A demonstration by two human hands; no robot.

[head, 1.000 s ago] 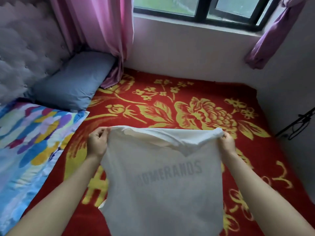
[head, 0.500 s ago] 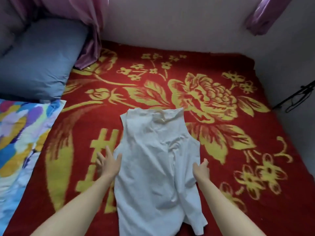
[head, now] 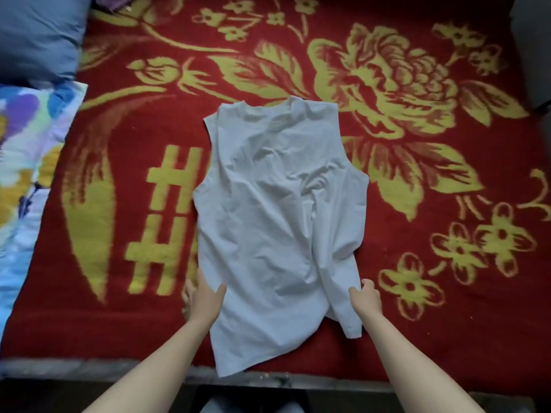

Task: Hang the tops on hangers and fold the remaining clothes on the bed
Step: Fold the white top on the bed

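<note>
Currently, a multicoloured sheet (head: 26, 174) is lying along the left side of the bed. A blue pillow (head: 38, 34) is sitting at the far left corner, just beyond that sheet. A red blanket (head: 119, 323) with a yellow floral pattern is covering the rest of the surface as far as the grey bed edge (head: 89, 368) nearest the person.

The left hand (head: 205, 296) is resting palm down at the near left edge of the white sleeveless top (head: 277, 219). Its fingers are extending straight and apart. The thumb is lying on the fabric, while the other fingers are reaching onto the blanket just beside the garment.

The white sleeveless top is lying flat near the middle of the blanket. Its neckline is pointing to the far side, and its hem is reaching the near bed edge. The fabric is showing creases across the body, and the near right portion is bunching into a narrow flap.

The right hand (head: 365, 298) is holding that flap at the right edge of the top. Its thumb is pressing on the fabric, and its fingers are curling together around the edge, pinching it. Both forearms are entering from the near side, one on each side of the garment.
</note>
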